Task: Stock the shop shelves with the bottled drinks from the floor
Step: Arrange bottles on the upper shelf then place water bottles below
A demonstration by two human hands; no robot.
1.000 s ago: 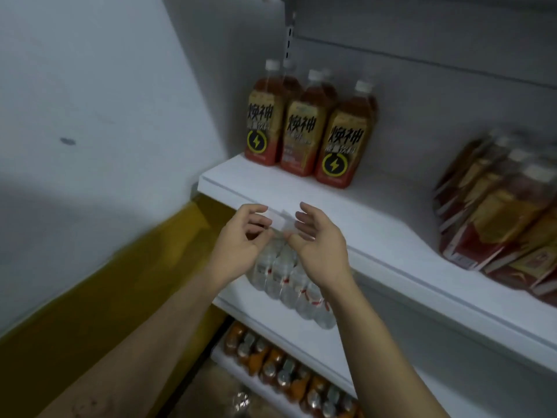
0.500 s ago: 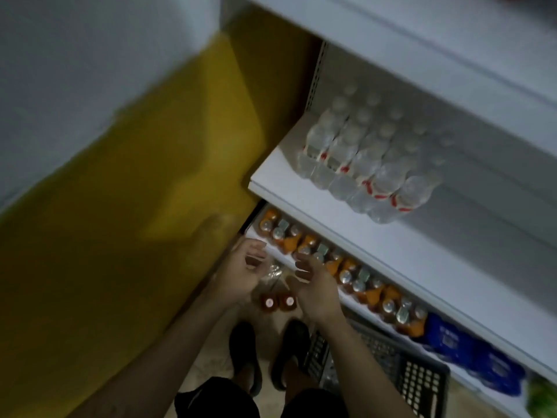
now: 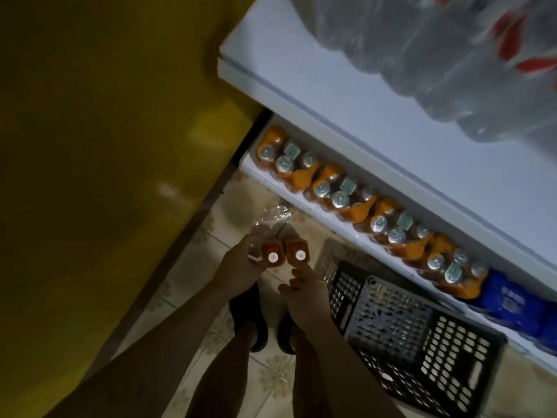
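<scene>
The view has swung down from the shelves to the floor, where the left hand nears the left bottle and the right hand the right bottle, at frame centre. The fingers look loosely curled, but I cannot tell whether they grip; another pickup seems to be starting.

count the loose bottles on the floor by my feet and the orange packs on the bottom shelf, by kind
red-brown plastic bottles with white caps: 2
orange shrink-wrapped bottle packs with green tags: 4
total: 6
</scene>
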